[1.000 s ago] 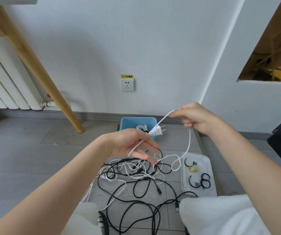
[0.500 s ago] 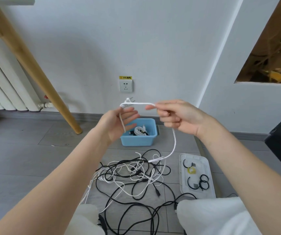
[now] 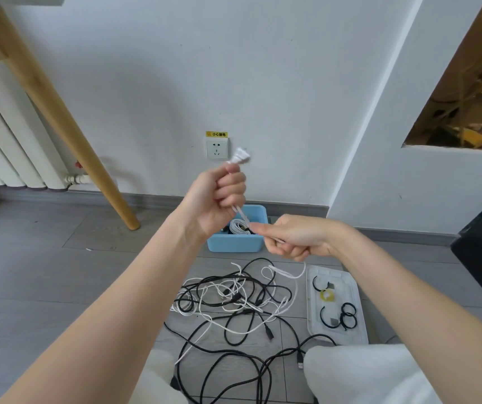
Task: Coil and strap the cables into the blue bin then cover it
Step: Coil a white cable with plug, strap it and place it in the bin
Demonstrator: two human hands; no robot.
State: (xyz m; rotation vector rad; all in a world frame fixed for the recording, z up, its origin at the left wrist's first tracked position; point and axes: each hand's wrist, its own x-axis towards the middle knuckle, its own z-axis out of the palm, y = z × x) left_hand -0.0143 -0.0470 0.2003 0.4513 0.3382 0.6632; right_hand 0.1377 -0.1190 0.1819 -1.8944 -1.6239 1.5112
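Above the blue bin, at chest height, we now have our left hand closed in a fist around the plug end of the white cable, the plug sticking up past the knuckles; half a second ago that hand was open-palmed with the cable only draped over it, and our right hand was level with it. Our right hand has since dropped lower and to the right, and it pinches the cable between thumb and forefinger, drawing a short taut run between the two hands. We judge this to be the start of the first loop of a coil: one end is anchored, and the slack trailing down to the floor is ready to be wound. The white cable is thin, smooth and limp, and hangs in soft curves. Below it lies the tangle of black and white cables, glossy, rounded and springy-looking, crossing over one another. One finished white coil already sits inside the bin, a matte, rounded plastic tub. To the right, the translucent lid lies flat on the grey floor and carries the black straps, curled into open rings.
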